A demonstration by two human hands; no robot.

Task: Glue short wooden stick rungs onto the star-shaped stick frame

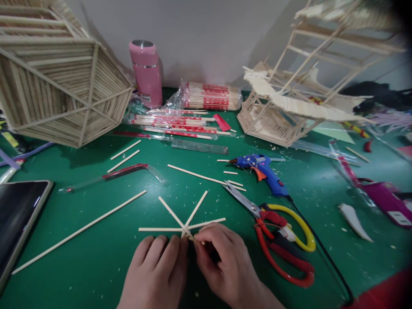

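Head view: on the green worktop [96, 257], the left hand [157, 270] presses its fingers flat at the hub of a star of thin sticks [182, 225]. The right hand [222, 262] pinches a stick end there. The sticks look light, stiff and snappable, best held near the joint. Scissors [277, 231] lie just right.

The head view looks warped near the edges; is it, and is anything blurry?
Head view: yes, the long stick and table edges bow outward like a fisheye; the hands and scissors are sharp, the purple box far right smears; the tablet shows faint glare.
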